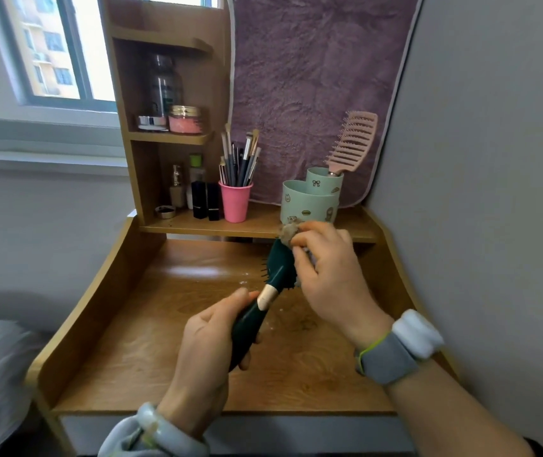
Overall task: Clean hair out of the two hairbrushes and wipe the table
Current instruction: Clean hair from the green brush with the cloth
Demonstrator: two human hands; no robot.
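A dark green hairbrush [278, 265] with a cream band on its neck is held over the wooden table [151, 341]. My left hand [204, 351] grips its handle, with the head tilted up and away to the right. At the brush's tip my right hand [326, 275] pinches a clump of brownish hair [288, 233]. A pink vented hairbrush [352, 143] stands upright in a pale green holder [309, 199] on the back ledge. Loose hair and specks [303, 323] lie on the table below my right wrist.
A pink cup of makeup brushes [235, 201] stands on the back ledge next to lipsticks and bottles [202, 196]. Jars [184, 119] sit in the wooden shelf unit at back left. A purple towel [313, 77] hangs behind. The table has raised side rims.
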